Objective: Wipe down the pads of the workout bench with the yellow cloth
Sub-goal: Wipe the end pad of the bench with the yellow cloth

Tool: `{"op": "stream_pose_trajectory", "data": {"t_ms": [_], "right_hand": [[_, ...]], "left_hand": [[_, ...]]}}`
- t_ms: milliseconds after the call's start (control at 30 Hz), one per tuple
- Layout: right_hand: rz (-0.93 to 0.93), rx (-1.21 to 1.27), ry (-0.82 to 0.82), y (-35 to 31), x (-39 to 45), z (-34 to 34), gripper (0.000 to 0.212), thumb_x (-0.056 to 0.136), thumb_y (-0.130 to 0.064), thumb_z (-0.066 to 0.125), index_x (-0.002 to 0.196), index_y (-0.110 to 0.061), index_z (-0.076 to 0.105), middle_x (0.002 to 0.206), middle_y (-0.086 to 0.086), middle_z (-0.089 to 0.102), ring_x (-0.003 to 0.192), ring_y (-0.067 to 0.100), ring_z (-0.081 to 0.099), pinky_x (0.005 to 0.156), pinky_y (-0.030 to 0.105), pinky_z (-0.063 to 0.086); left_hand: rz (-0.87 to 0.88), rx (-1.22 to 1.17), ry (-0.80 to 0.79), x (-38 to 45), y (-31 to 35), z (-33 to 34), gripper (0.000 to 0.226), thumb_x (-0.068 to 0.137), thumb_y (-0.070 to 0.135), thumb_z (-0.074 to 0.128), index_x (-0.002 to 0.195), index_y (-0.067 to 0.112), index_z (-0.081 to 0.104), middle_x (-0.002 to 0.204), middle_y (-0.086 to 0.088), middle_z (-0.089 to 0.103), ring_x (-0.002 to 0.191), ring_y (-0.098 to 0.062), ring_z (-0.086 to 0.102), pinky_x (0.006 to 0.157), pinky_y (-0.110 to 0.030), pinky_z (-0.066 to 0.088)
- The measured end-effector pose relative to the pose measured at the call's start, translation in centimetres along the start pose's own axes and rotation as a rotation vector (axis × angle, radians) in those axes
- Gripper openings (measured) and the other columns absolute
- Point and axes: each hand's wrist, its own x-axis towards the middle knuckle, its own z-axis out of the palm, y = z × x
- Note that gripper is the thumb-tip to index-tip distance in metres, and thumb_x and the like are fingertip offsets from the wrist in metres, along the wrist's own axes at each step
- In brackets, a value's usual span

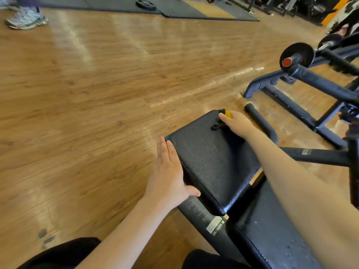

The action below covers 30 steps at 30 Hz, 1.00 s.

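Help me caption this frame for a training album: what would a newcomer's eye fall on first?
First, the black seat pad in the lower middle, with the left hand resting flat along its left edge. At its far corner the right hand presses a mostly hidden yellow cloth. To the right, a barbell's red-tipped end sits on a dark rack over the glossy wood floor.

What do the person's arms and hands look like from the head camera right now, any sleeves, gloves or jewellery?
Both forearms are bare all the way to the bottom edge of the frame, so no sleeves show. The left hand and the right hand wear no gloves, and no watch, wristband or ring is visible. Whether short sleeves sit higher up cannot be told. Dark clothing covers the knees at the bottom of the view.
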Motion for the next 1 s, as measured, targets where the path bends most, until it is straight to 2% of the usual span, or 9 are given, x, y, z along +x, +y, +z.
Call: {"op": "stream_pose_trajectory", "data": {"t_ms": [67, 167, 267, 400, 533, 633, 700, 867, 1000], "right_hand": [[-0.004, 0.074, -0.010, -0.8, 0.3, -0.1, 0.036, 0.094, -0.044, 0.043, 0.090, -0.011, 0.056, 0.088, 0.004, 0.055, 0.088, 0.023, 0.051, 0.078, 0.031, 0.035], [0.007, 0.137, -0.042, 0.7, -0.6, -0.4, 0.048, 0.090, -0.047, 0.048, 0.098, -0.001, 0.059, 0.090, 0.012, 0.059, 0.086, 0.024, 0.054, 0.077, 0.036, 0.039], [0.085, 0.140, -0.059, 3.4, -3.0, -1.0, 0.056, 0.087, -0.051, 0.050, 0.104, 0.002, 0.058, 0.107, 0.024, 0.062, 0.094, 0.034, 0.059, 0.089, 0.047, 0.045], [0.101, 0.150, -0.078, 6.4, -6.5, -1.3, 0.042, 0.090, -0.043, 0.050, 0.107, -0.006, 0.058, 0.111, 0.015, 0.063, 0.102, 0.030, 0.059, 0.093, 0.044, 0.044], [0.108, 0.149, -0.089, 6.5, -6.3, -1.6, 0.054, 0.090, -0.043, 0.050, 0.116, 0.004, 0.053, 0.117, 0.021, 0.060, 0.108, 0.037, 0.055, 0.097, 0.050, 0.042], [0.060, 0.108, -0.115, 4.9, -3.6, -1.5, 0.056, 0.090, -0.045, 0.048, 0.112, 0.006, 0.053, 0.108, 0.023, 0.061, 0.101, 0.038, 0.057, 0.086, 0.043, 0.044], [-0.004, 0.078, -0.087, 2.4, -1.7, -1.1, 0.051, 0.091, -0.044, 0.048, 0.109, 0.003, 0.054, 0.100, 0.019, 0.059, 0.095, 0.033, 0.056, 0.076, 0.035, 0.037], [-0.036, 0.129, -0.052, -0.9, 1.1, -0.3, 0.030, 0.089, -0.042, 0.054, 0.091, -0.013, 0.057, 0.088, 0.005, 0.057, 0.084, 0.021, 0.052, 0.074, 0.029, 0.035], [0.048, 0.140, -0.048, 2.5, -2.1, -1.0, 0.047, 0.088, -0.048, 0.051, 0.097, -0.003, 0.060, 0.093, 0.015, 0.062, 0.085, 0.026, 0.056, 0.075, 0.035, 0.039]], "left_hand": [[0.003, 0.004, 0.008, 0.1, -0.1, 0.1, 0.139, 0.063, 0.058, 0.075, 0.141, 0.002, -0.025, 0.148, -0.016, -0.034, 0.142, -0.026, -0.019, 0.116, -0.033, 0.000], [-0.004, -0.009, -0.004, 0.1, -0.2, 0.1, 0.139, 0.063, 0.057, 0.076, 0.140, 0.003, -0.027, 0.148, -0.013, -0.036, 0.142, -0.025, -0.020, 0.116, -0.033, 0.001], [-0.009, -0.016, -0.006, -0.2, -0.1, 0.1, 0.140, 0.062, 0.056, 0.077, 0.140, 0.004, -0.027, 0.148, -0.011, -0.036, 0.142, -0.024, -0.019, 0.116, -0.032, 0.002], [-0.019, -0.035, 0.006, -0.1, 0.0, 0.0, 0.139, 0.062, 0.054, 0.078, 0.142, 0.005, -0.025, 0.149, -0.010, -0.035, 0.143, -0.024, -0.017, 0.115, -0.032, 0.003], [-0.022, -0.046, 0.006, -0.1, 0.2, 0.0, 0.139, 0.062, 0.053, 0.079, 0.142, 0.005, -0.025, 0.149, -0.011, -0.035, 0.143, -0.024, -0.017, 0.116, -0.034, 0.005], [-0.021, -0.042, 0.011, 0.0, 0.2, 0.1, 0.139, 0.062, 0.052, 0.079, 0.141, 0.004, -0.026, 0.148, -0.012, -0.035, 0.143, -0.025, -0.017, 0.117, -0.035, 0.005], [-0.018, -0.034, 0.007, 0.0, 0.2, 0.1, 0.139, 0.062, 0.052, 0.079, 0.141, 0.003, -0.026, 0.148, -0.013, -0.035, 0.143, -0.026, -0.017, 0.117, -0.035, 0.005], [-0.016, -0.026, 0.000, 0.1, 0.0, 0.2, 0.140, 0.062, 0.054, 0.077, 0.141, 0.004, -0.027, 0.148, -0.013, -0.035, 0.143, -0.025, -0.017, 0.116, -0.034, 0.006], [-0.016, -0.031, -0.001, -0.1, 0.1, 0.0, 0.140, 0.062, 0.053, 0.079, 0.141, 0.004, -0.025, 0.149, -0.012, -0.034, 0.142, -0.024, -0.018, 0.116, -0.033, 0.003]]}}
